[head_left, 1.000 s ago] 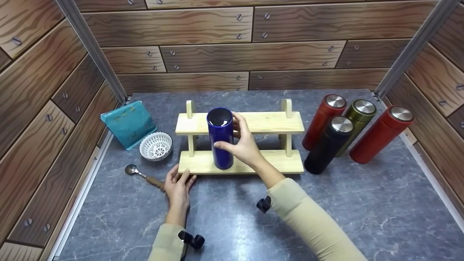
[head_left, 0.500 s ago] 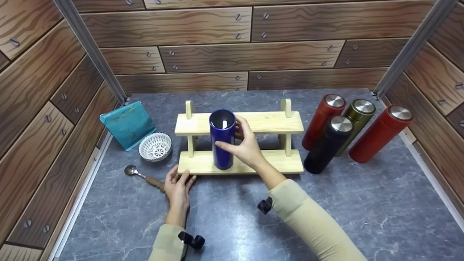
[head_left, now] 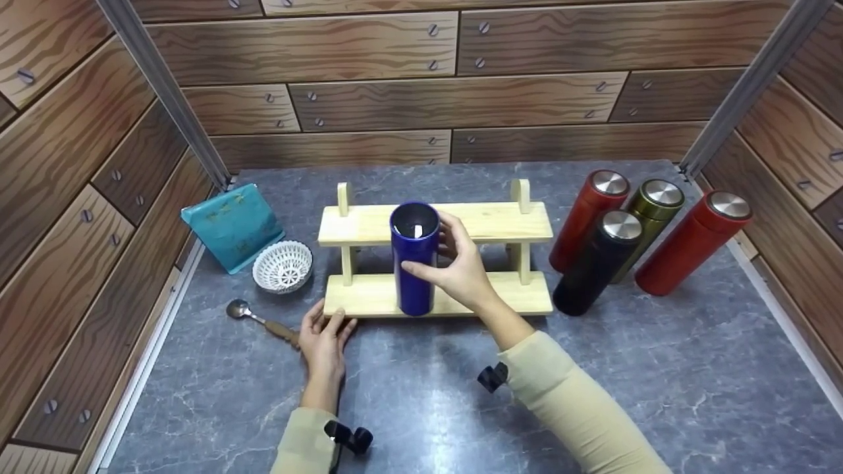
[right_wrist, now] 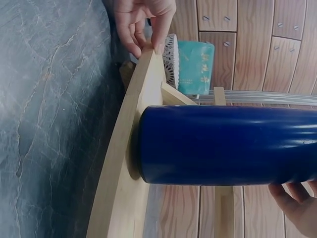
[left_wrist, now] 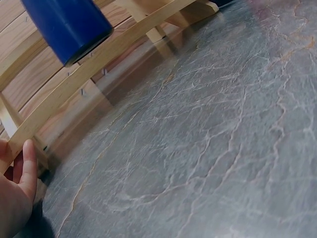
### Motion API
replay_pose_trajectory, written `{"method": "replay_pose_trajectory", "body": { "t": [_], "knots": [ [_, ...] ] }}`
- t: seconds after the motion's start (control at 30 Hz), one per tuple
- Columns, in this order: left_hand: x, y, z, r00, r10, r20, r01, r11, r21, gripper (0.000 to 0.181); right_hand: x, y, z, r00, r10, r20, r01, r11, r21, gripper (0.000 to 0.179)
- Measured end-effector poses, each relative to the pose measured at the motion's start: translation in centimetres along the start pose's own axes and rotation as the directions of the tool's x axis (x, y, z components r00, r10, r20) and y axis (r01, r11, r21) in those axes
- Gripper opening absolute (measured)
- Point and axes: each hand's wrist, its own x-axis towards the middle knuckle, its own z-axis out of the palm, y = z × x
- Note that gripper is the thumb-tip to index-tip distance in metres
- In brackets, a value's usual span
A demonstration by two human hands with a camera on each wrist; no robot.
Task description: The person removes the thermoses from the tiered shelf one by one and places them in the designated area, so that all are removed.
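Note:
My right hand (head_left: 459, 268) grips an upright, shiny blue thermos (head_left: 416, 276) with a dark round top, thumb in front and fingers round its right side. The thermos base is right at the lower board of a two-tier wooden rack (head_left: 500, 224), near its front edge. In the right wrist view, the thermos (right_wrist: 223, 144) spans much of the picture, with my fingertips (right_wrist: 287, 196) on its side. My left hand (head_left: 324, 339) pinches the front left corner of the lower board, also visible in the left wrist view at the board's end (left_wrist: 16, 148).
Right of the rack stand a black thermos (head_left: 596, 266), two red ones (head_left: 691, 247) and a green one (head_left: 652, 207), all steel-lidded. On the left are a teal pouch (head_left: 236, 227), a white woven basket (head_left: 263, 271) and a wooden-handled spoon (head_left: 276, 328).
My right hand has moved the blue thermos slightly right and toward the rack's front edge. My left hand has stayed at the board's corner.

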Motion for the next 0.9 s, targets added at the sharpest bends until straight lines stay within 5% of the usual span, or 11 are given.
{"method": "replay_pose_trajectory", "body": {
  "t": [0.9],
  "knots": [
    [-0.1, 0.0, -0.1, 1.0, -0.003, -0.001, 0.003, 1.0, 0.007, 0.05, -1.7, -0.7, -3.1, 0.997, 0.012, -0.075, -0.014, 1.0, -0.025, 0.073]
  ]
}}
